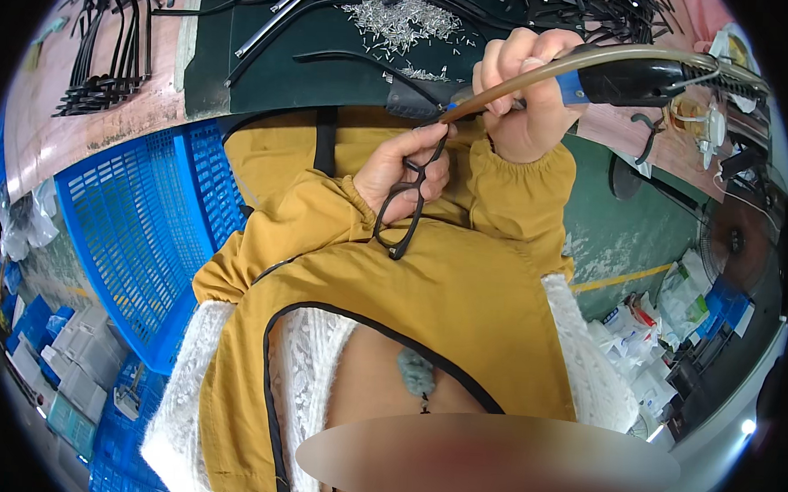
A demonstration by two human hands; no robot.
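Observation:
My left hand is closed on a black eyeglass frame, which hangs below the fingers with its lenses' rims facing sideways. A black temple arm runs from the frame's upper end out to the left over the mat. My right hand is wrapped round a black powered screwdriver with a blue band, held level and pointing left. Its tip end is close to the frame's upper end; whether they touch is hidden. A brownish curved tube passes in front of the right fingers.
A dark green mat covers the bench's middle, with a pile of small metal screws on it. Bundles of black temple arms lie at both far sides. A blue basket stands at left; a fan stands at right.

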